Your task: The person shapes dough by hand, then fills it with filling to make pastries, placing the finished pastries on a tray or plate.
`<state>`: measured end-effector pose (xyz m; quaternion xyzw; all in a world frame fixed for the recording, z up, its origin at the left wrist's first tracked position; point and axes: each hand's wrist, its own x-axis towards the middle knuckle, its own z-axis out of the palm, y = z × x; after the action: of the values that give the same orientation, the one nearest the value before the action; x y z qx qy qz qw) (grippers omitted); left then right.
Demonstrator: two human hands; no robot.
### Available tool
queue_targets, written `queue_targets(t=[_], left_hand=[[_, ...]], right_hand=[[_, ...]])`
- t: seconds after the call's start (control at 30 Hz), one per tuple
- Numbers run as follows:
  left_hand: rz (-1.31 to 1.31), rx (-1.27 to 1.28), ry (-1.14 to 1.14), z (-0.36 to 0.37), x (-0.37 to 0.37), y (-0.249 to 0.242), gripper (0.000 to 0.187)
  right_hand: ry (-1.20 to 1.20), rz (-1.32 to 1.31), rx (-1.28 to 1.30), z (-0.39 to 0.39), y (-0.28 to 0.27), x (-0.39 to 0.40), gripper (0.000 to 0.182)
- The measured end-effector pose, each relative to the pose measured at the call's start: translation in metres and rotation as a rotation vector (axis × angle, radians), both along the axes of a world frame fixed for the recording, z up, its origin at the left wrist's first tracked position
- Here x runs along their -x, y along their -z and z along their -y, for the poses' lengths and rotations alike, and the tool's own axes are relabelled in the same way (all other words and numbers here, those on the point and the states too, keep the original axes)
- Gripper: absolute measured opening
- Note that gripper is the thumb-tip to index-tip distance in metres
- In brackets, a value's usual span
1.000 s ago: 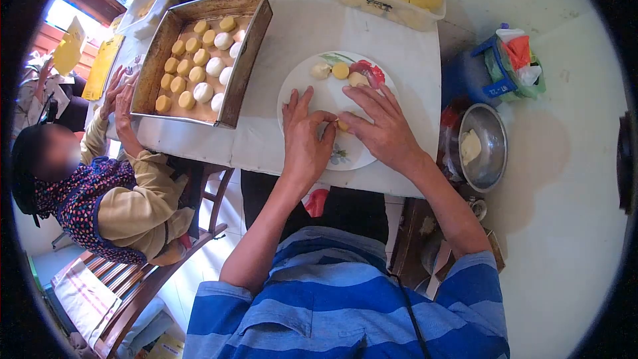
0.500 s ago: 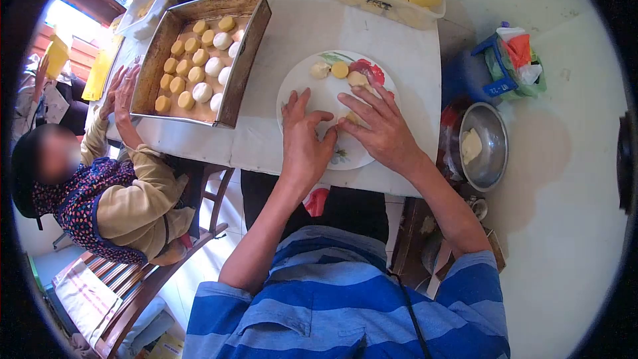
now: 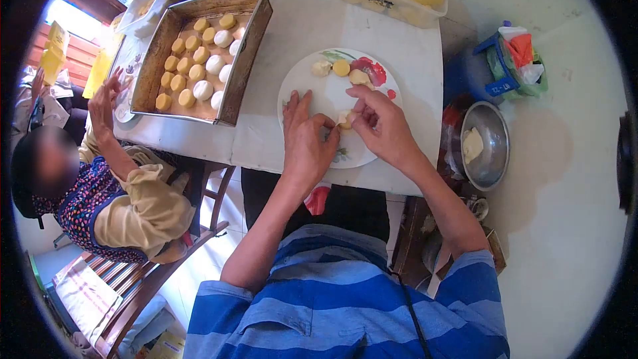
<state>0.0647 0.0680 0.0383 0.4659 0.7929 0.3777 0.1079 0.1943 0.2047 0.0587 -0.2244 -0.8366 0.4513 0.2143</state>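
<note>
The person's face (image 3: 56, 159) is blurred out.

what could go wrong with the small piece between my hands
The small dough piece sits between the fingers of the left hand and right hand, so a hard pinch might tear it. The right hand is also near the pale dough piece on the plate and could nudge it.
</note>
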Motion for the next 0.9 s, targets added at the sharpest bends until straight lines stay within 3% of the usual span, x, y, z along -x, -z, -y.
queue_targets(t=[0.03, 0.27, 0.37, 0.47, 0.57, 0.63, 0.67, 0.73, 0.9], left_hand=[[0.014, -0.004, 0.011, -0.001, 0.0, 0.003, 0.014], [0.213, -0.086, -0.04, 0.004, -0.008, -0.002, 0.018], [0.01, -0.013, -0.032, 0.009, -0.013, -0.004, 0.018], [0.042, -0.042, -0.041, 0.009, -0.016, -0.006, 0.023], [0.099, -0.095, -0.054, 0.009, -0.012, -0.005, 0.036], [0.238, -0.057, -0.066, 0.002, -0.015, -0.014, 0.043], [0.376, -0.019, -0.081, -0.002, -0.016, -0.018, 0.05], [0.33, -0.065, -0.054, -0.006, -0.018, -0.01, 0.054], [0.298, -0.122, -0.053, -0.011, -0.019, -0.005, 0.058]], right_hand=[[0.009, 0.062, 0.105, -0.002, 0.002, 0.0, 0.043], [0.094, 0.075, 0.199, 0.002, 0.003, 0.007, 0.049], [0.097, 0.035, 0.195, 0.002, 0.006, 0.006, 0.047], [0.073, 0.004, 0.196, 0.002, 0.002, 0.003, 0.044], [0.09, 0.07, 0.163, -0.007, -0.001, -0.003, 0.035], [0.013, 0.056, -0.378, -0.015, 0.01, -0.002, 0.025], [0.017, 0.057, -0.378, -0.015, 0.014, -0.004, 0.025], [-0.004, 0.185, -0.278, -0.01, 0.006, 0.001, 0.021], [-0.056, 0.177, -0.288, -0.015, 0.009, 0.002, 0.02]])
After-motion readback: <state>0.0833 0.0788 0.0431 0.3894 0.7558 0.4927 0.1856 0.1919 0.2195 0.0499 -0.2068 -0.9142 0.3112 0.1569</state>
